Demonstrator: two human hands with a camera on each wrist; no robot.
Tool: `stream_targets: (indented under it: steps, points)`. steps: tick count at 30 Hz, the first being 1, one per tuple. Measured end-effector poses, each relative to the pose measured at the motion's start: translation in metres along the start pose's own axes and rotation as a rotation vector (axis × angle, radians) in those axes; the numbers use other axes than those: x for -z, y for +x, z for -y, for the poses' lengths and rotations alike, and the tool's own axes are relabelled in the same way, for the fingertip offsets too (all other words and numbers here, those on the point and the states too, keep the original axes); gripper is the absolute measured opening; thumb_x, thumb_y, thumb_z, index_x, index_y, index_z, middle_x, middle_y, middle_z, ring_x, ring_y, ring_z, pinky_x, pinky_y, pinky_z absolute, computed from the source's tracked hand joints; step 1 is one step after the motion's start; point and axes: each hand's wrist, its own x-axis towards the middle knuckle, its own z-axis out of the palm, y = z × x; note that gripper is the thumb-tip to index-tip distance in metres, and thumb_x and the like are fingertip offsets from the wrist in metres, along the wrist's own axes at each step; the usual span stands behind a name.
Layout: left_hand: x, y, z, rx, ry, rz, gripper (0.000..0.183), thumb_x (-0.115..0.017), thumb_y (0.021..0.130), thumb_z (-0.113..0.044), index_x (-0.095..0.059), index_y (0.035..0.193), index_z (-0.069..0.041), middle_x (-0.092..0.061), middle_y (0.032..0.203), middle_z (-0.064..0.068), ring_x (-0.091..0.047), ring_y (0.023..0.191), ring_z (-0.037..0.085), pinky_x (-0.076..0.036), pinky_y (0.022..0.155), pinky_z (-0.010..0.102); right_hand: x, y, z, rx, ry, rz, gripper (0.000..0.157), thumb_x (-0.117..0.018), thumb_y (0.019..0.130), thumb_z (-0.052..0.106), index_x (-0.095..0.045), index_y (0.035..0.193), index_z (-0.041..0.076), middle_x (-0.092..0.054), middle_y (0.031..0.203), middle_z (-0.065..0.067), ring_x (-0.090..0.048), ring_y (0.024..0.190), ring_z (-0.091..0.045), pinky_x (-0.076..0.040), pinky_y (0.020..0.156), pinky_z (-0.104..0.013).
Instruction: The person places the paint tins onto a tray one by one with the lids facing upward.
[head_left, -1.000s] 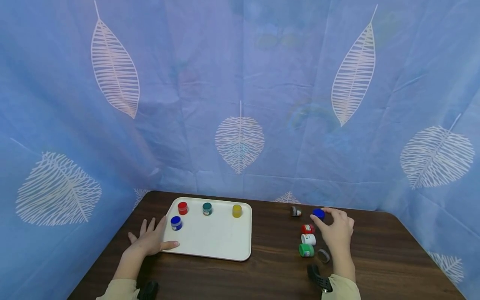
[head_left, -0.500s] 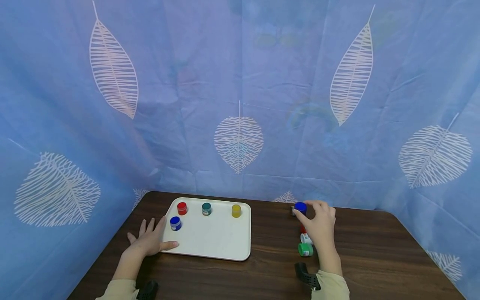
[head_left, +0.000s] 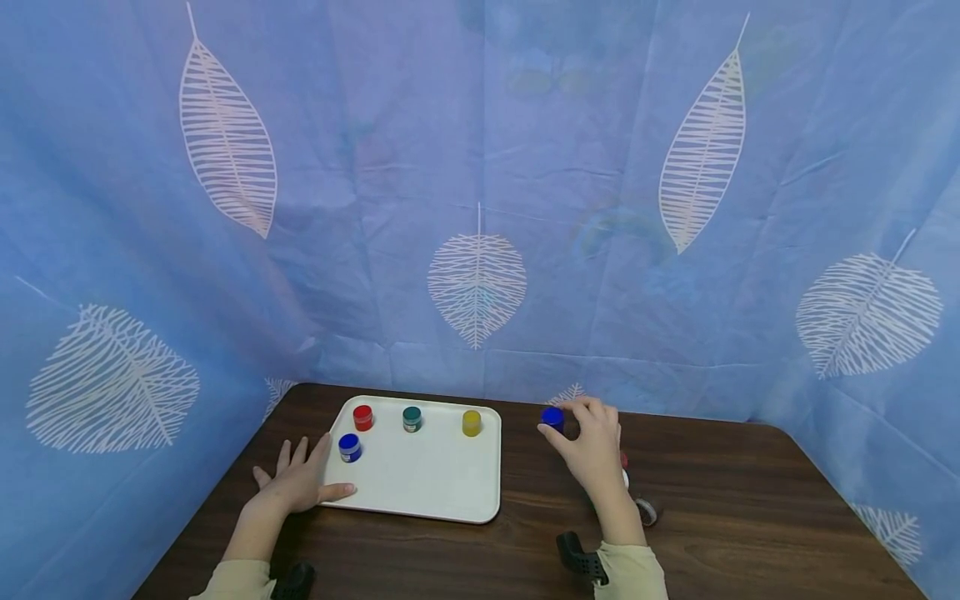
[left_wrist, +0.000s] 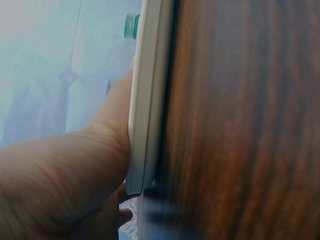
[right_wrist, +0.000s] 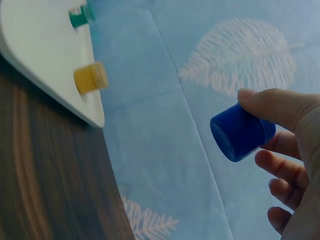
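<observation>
My right hand (head_left: 592, 446) pinches a small blue paint jar (head_left: 552, 418) between thumb and fingers, to the right of the white tray (head_left: 427, 487). In the right wrist view the held jar is tilted and off the table. Fingers spread and straight, my left hand (head_left: 292, 483) rests at the tray's left edge, its thumb over the rim. On the tray stand a red jar (head_left: 363, 418), a dark green jar (head_left: 412, 419) and a yellow jar (head_left: 471, 423) along the back. A second blue jar (head_left: 349, 448) stands near the left fingers.
Beyond the right forearm, a red jar (head_left: 624, 460) and a white jar (head_left: 626, 479) are mostly hidden. A dark jar or lid (head_left: 646, 512) lies to its right on the brown table (head_left: 750, 500). A blue leaf-patterned cloth (head_left: 480, 167) hangs behind the table.
My right hand has carried the blue jar leftward toward the tray, passing in front of the other jars and now covering some of them. The left hand stays in place on the tray edge.
</observation>
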Motion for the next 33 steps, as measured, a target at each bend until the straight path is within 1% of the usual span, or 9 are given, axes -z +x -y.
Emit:
stream_targets:
  steps: [4, 9, 13, 16, 20, 26, 33]
  points:
    - [0.0, 0.001, 0.001, -0.004, -0.001, -0.003, 0.126, -0.065, 0.065, -0.08, -0.017, 0.155, -0.006, -0.011, 0.155, 0.039, 0.004, 0.141, 0.061, 0.006, 0.096, 0.086, -0.011, -0.002, 0.01, 0.044, -0.007, 0.014, 0.037, -0.084, 0.077, 0.029, -0.071, 0.105, 0.008, -0.061, 0.112, -0.014, -0.043, 0.112, -0.036, -0.03, 0.1, -0.063]
    - [0.0, 0.0, -0.001, -0.003, -0.007, 0.001, 0.126, -0.065, 0.065, -0.08, -0.017, 0.155, -0.006, -0.01, 0.155, 0.039, 0.004, 0.141, 0.061, 0.007, 0.096, 0.086, -0.022, -0.006, 0.022, 0.063, -0.02, 0.055, 0.036, -0.084, 0.077, 0.032, -0.071, 0.104, 0.011, -0.061, 0.111, -0.01, -0.044, 0.11, -0.032, -0.034, 0.099, -0.064]
    - [0.002, -0.003, -0.002, 0.002, -0.018, 0.009, 0.126, -0.066, 0.065, -0.079, -0.017, 0.155, -0.006, -0.009, 0.155, 0.039, 0.005, 0.141, 0.061, 0.007, 0.096, 0.086, -0.031, -0.01, 0.031, 0.079, -0.014, 0.079, 0.033, -0.084, 0.077, 0.031, -0.071, 0.102, 0.013, -0.061, 0.108, -0.006, -0.045, 0.107, -0.029, -0.037, 0.095, -0.058]
    - [0.003, -0.003, -0.003, 0.004, -0.023, 0.009, 0.126, -0.066, 0.065, -0.079, -0.017, 0.155, -0.006, -0.009, 0.155, 0.039, 0.005, 0.141, 0.061, 0.007, 0.096, 0.086, -0.038, -0.012, 0.036, 0.094, -0.014, 0.093, 0.033, -0.084, 0.076, 0.032, -0.071, 0.101, 0.014, -0.06, 0.106, -0.004, -0.046, 0.104, -0.026, -0.039, 0.088, -0.05]
    - [0.003, -0.004, -0.003, 0.005, -0.018, 0.005, 0.126, -0.066, 0.065, -0.079, -0.017, 0.155, -0.005, -0.01, 0.154, 0.039, 0.004, 0.141, 0.061, 0.006, 0.097, 0.086, -0.046, -0.016, 0.044, 0.111, -0.023, 0.118, 0.034, -0.084, 0.076, 0.032, -0.071, 0.101, 0.014, -0.059, 0.104, -0.002, -0.045, 0.102, -0.022, -0.037, 0.082, -0.041]
    - [0.004, -0.004, -0.002, 0.006, -0.004, 0.001, 0.125, -0.066, 0.066, -0.079, -0.018, 0.155, -0.005, -0.012, 0.154, 0.039, 0.003, 0.141, 0.061, 0.005, 0.097, 0.086, -0.061, -0.02, 0.052, 0.126, -0.027, 0.15, 0.033, -0.084, 0.076, 0.033, -0.071, 0.101, 0.016, -0.06, 0.107, -0.002, -0.046, 0.102, -0.021, -0.039, 0.083, -0.041]
    - [0.002, -0.002, -0.001, 0.006, -0.017, 0.004, 0.125, -0.066, 0.065, -0.079, -0.018, 0.155, -0.005, -0.011, 0.154, 0.039, 0.004, 0.141, 0.061, 0.006, 0.096, 0.086, -0.078, -0.023, 0.061, 0.13, -0.003, 0.187, 0.034, -0.084, 0.076, 0.033, -0.071, 0.103, 0.017, -0.06, 0.109, -0.002, -0.046, 0.104, -0.021, -0.041, 0.086, -0.042]
